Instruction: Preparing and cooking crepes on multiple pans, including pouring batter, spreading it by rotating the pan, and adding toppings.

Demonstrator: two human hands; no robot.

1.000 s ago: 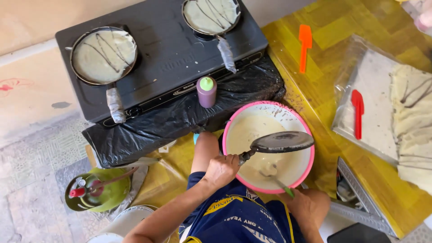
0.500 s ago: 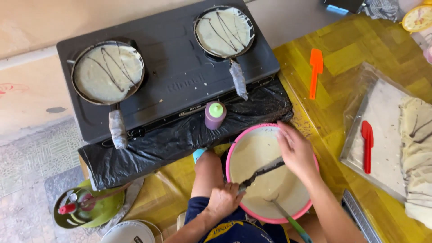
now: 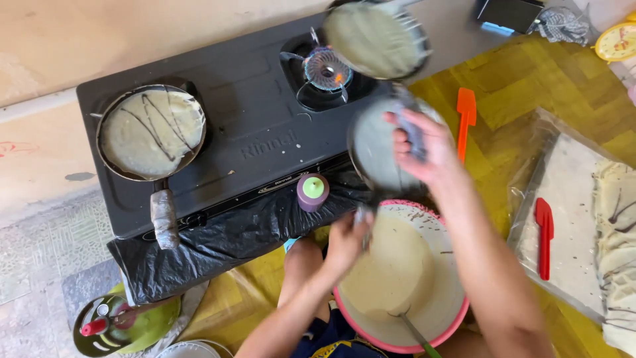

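My right hand (image 3: 424, 142) grips the cloth-wrapped handle of a black pan (image 3: 376, 38) with a pale crepe in it, held in the air beside the bare right burner (image 3: 328, 69), which is lit. My left hand (image 3: 348, 242) holds the handle of a second, batter-coated pan (image 3: 374, 156), raised just above the far edge of a pink-rimmed bowl (image 3: 346, 313) of batter. A ladle with a green handle (image 3: 412, 326) lies in the bowl. On the left burner of the black stove (image 3: 258, 142) sits another pan (image 3: 152, 132) with a crepe streaked with dark lines.
A purple bottle with a green cap (image 3: 313, 191) stands at the stove's front edge. An orange spatula (image 3: 466, 119) lies on the yellow floor. At the right are a plastic-lined tray (image 3: 563, 199) with a red spatula (image 3: 543, 232) and stacked crepes (image 3: 616, 265). A green gas canister (image 3: 126, 325) is at lower left.
My right hand left the bowl and lifted the right pan off its burner. My left hand raised its pan from inside the bowl to above its far edge.
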